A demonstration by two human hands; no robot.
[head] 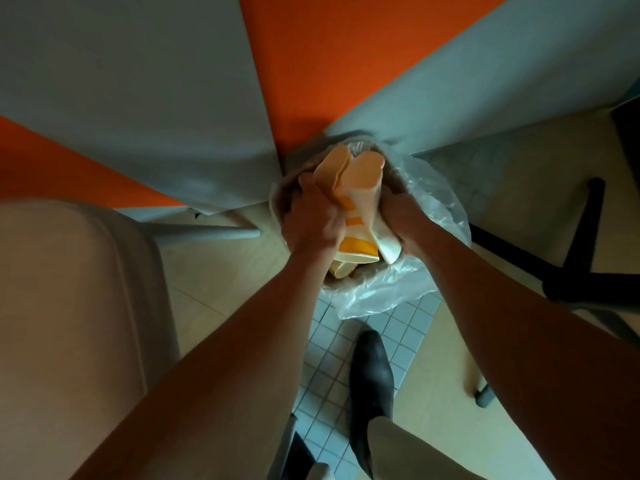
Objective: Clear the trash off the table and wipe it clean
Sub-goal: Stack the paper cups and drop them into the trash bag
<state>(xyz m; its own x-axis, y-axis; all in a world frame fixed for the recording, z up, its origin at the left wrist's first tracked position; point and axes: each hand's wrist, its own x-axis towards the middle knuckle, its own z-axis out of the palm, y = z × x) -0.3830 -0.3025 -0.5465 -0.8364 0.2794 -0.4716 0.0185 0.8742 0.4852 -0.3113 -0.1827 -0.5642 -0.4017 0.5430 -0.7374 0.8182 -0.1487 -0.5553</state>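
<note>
Looking down from the head camera, I see both bare forearms reaching forward over a waste bin (446,216) lined with a clear plastic bag (377,292). The left hand (313,223) and the right hand (403,220) are close together, pressing from either side on a bundle of crushed paper cups (360,199), cream with orange bands. The left hand's fingers curl round the left cup; the right hand's fingers wrap the side of the right cup (its fingertips are hidden behind the paper). The cups sit at the mouth of the bin, bases pointing away from me, rims toward me, and another piece of yellow and cream paper trash (341,270) lies lower inside the liner.

The bin stands on the floor against grey and orange wall panels (311,64). A beige chair back (69,289) fills the lower left. A black chair leg (581,237) stands to the right. Below, a black shoe (372,379) rests on small pale floor tiles (329,358)
</note>
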